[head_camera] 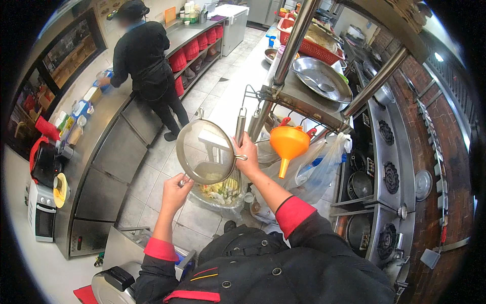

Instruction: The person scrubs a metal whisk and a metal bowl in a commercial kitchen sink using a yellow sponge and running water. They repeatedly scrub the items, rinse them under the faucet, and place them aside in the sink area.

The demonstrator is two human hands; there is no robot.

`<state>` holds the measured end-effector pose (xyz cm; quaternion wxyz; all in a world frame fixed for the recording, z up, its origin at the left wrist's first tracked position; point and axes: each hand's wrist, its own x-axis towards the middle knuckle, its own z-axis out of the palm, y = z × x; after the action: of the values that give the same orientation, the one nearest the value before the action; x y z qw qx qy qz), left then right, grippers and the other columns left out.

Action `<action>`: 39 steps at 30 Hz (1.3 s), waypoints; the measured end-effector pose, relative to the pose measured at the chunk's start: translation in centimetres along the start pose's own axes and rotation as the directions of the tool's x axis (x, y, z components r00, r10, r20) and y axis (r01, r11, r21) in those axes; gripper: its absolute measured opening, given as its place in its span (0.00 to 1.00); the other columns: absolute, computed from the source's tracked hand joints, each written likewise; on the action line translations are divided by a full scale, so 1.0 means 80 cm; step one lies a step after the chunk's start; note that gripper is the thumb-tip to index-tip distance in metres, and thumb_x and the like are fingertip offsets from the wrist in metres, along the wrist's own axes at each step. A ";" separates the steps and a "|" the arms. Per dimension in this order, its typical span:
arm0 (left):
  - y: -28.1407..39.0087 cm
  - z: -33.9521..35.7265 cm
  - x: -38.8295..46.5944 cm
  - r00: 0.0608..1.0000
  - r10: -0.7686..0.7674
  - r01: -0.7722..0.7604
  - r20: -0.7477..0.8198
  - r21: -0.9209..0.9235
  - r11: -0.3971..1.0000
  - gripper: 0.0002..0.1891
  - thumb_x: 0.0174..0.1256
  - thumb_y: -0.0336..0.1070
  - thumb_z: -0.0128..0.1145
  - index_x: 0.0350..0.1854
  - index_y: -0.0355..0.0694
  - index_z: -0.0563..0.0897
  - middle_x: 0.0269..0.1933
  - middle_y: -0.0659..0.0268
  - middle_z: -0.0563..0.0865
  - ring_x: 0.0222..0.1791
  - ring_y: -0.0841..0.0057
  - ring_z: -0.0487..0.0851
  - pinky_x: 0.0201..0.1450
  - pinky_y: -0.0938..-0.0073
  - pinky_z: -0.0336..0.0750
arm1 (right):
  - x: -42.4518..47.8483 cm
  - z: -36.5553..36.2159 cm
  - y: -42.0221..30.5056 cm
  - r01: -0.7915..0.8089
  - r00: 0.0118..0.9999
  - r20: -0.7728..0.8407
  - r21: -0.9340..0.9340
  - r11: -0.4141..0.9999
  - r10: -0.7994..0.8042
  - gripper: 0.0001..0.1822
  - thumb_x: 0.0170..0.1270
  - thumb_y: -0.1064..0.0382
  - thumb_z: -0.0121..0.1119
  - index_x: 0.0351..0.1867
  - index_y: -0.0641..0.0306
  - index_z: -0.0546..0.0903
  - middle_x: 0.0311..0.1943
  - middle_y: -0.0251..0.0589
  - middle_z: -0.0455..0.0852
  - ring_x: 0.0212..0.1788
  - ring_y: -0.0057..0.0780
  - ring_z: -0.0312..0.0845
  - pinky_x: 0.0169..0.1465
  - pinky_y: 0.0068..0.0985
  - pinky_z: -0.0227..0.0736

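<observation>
My left hand (176, 192) grips the short handle of a round fine-mesh strainer (207, 150), which is raised and tilted in front of me. Behind the strainer's right rim, my right hand (247, 155) is closed around a whisk (240, 123) below its upright metal handle. Its wires show beneath the hand; whether its top still hangs from the rack is unclear. Beside it hangs another metal-handled utensil (254, 118). Under the strainer, a plastic-lined waste bin (231, 209) holds food scraps, partly seen through the mesh.
An orange funnel (289, 142) hangs right of my forearm, above plastic bags (315, 178). A steel shelf post (294, 41) stands ahead beside a large metal bowl (322, 78). Stoves (391, 167) line the right. A co-worker (146, 64) stands at the left counter (100, 125).
</observation>
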<state>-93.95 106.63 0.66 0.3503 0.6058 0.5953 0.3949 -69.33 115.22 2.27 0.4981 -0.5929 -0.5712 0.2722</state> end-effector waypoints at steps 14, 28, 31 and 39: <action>0.010 0.049 0.051 0.985 0.143 -0.148 0.097 0.055 0.987 0.24 0.67 0.55 0.59 0.26 0.35 0.79 0.17 0.56 0.72 0.18 0.68 0.67 0.24 0.68 0.64 | -0.003 0.009 0.077 0.176 0.984 0.036 -0.018 0.984 -0.175 0.25 0.67 0.53 0.62 0.60 0.65 0.75 0.45 0.51 0.85 0.49 0.39 0.82 0.53 0.33 0.75; -0.010 0.072 0.087 0.979 0.113 -0.146 0.171 0.198 0.969 0.27 0.68 0.60 0.55 0.28 0.35 0.80 0.22 0.49 0.78 0.23 0.52 0.76 0.28 0.61 0.68 | -0.134 -0.080 0.185 -0.334 0.900 0.284 -0.037 0.942 0.331 0.23 0.71 0.51 0.56 0.60 0.64 0.77 0.36 0.35 0.84 0.36 0.20 0.80 0.36 0.21 0.76; -0.031 0.091 0.111 0.976 0.135 -0.165 0.170 0.183 0.969 0.26 0.70 0.59 0.52 0.30 0.35 0.80 0.25 0.46 0.79 0.27 0.48 0.78 0.31 0.58 0.69 | -0.165 -0.099 0.181 -0.385 0.850 0.368 -0.052 0.921 0.376 0.23 0.71 0.50 0.57 0.58 0.64 0.78 0.36 0.34 0.84 0.36 0.19 0.80 0.36 0.20 0.76; -0.107 0.149 0.139 0.959 0.282 -0.276 0.024 0.308 0.910 0.24 0.72 0.54 0.51 0.53 0.35 0.77 0.54 0.48 0.80 0.57 0.52 0.76 0.58 0.58 0.69 | -0.284 -0.220 0.186 -0.492 0.783 0.364 -0.132 0.860 0.504 0.21 0.70 0.48 0.58 0.57 0.57 0.79 0.41 0.36 0.86 0.36 0.20 0.81 0.37 0.22 0.76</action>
<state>-87.29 118.67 -11.60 0.1851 0.7276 0.5607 0.3492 -52.14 90.96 -10.46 0.2772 -0.6643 -0.4849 0.4967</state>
